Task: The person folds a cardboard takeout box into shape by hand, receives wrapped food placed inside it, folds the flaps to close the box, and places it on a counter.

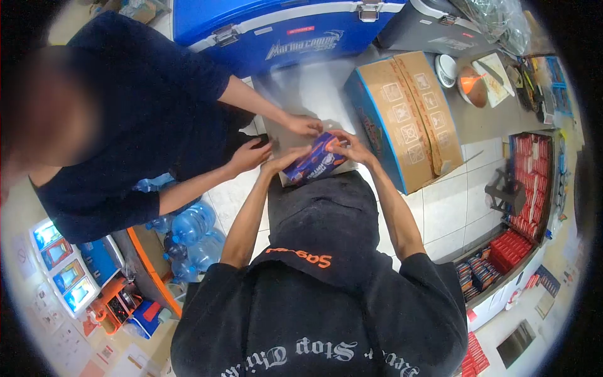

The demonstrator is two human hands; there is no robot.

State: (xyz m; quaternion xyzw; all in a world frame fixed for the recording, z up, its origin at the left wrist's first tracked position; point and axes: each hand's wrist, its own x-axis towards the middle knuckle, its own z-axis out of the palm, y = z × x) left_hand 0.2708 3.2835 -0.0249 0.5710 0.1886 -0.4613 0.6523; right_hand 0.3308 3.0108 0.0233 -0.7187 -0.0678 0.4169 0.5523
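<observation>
A small purple box with orange pictures and white lettering [312, 161] lies tilted just beyond my lap. My right hand [350, 148] grips its upper right end, the fingers bent over the edge. At the opposite end, my left hand [287, 161] presses against the side, fingers along the box. Under the box a pale edge shows, too little to name. Close by on the left are a co-worker's two hands: one [303, 124] is just above the box, the other [251, 155] is beside my left hand, near a small dark thing.
A large brown carton [411, 119] stands to the right. Behind are a blue cooler [282, 38] and a grey cooler [433, 31]. A bowl [473, 88] and a knife [491, 72] lie farther right. Water bottles [195, 229] stand left; racks of red packs [526, 182] line the right.
</observation>
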